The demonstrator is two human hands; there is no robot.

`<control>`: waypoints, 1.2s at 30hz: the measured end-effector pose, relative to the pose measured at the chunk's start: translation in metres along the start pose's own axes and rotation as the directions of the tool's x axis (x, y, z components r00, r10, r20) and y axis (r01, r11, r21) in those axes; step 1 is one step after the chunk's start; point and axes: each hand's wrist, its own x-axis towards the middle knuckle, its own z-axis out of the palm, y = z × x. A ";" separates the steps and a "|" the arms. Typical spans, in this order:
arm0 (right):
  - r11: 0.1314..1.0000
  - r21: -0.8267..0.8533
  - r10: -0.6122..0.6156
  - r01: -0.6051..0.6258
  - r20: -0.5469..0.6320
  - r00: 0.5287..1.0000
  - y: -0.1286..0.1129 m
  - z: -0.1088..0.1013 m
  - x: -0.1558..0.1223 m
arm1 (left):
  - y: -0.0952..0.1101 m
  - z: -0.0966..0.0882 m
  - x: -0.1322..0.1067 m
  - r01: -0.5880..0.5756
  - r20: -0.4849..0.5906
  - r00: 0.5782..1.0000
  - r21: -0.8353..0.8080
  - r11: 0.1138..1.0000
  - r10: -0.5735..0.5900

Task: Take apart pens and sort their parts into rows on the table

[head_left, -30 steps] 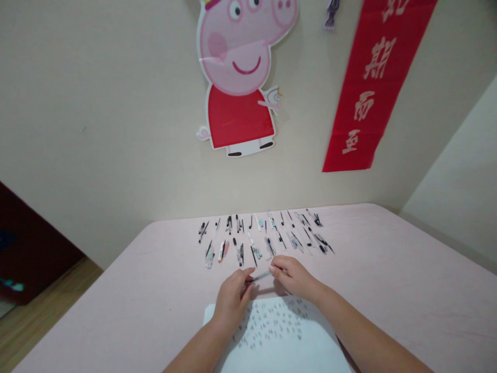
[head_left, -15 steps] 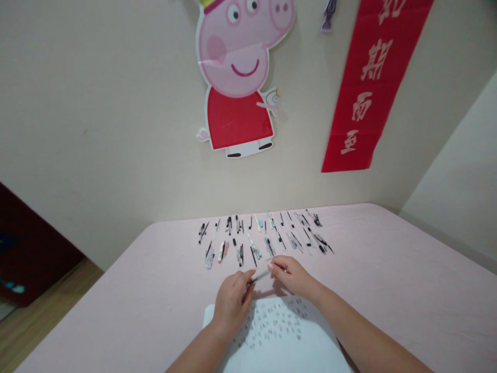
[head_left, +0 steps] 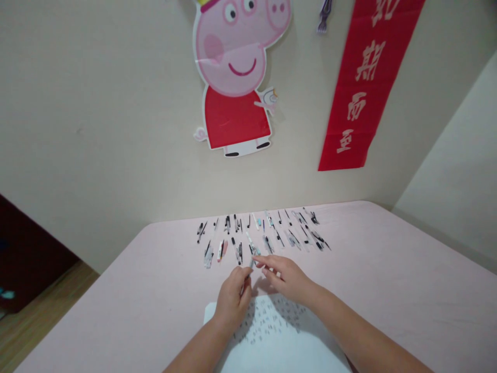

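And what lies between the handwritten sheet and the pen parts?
Head view: left hand gripping a slim pen piece, plus right hand, above pink tablecloth.

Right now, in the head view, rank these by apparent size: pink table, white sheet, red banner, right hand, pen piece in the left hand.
1. Pink table
2. White sheet and red banner: too close to rank, both cut off
3. Right hand
4. Pen piece, partly hidden

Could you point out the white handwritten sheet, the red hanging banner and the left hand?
White handwritten sheet [head_left: 281, 348], head view: blank lower part.
Red hanging banner [head_left: 364, 87], head view: middle.
Left hand [head_left: 233, 295], head view: back.
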 end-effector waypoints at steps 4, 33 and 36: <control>0.997 -0.072 0.028 -0.026 0.028 0.999 -0.013 0.012 0.000 | 0.006 -0.004 0.002 -0.057 0.107 0.992 -0.050 0.997 0.062; 0.947 0.240 0.270 -0.215 -0.227 0.936 0.008 0.039 -0.014 | 0.013 -0.007 -0.004 -0.179 0.290 0.928 -0.199 0.964 0.232; 0.940 0.266 0.290 -0.212 -0.302 0.908 0.015 0.037 -0.016 | 0.014 -0.006 -0.007 -0.132 0.332 0.924 -0.198 0.971 0.192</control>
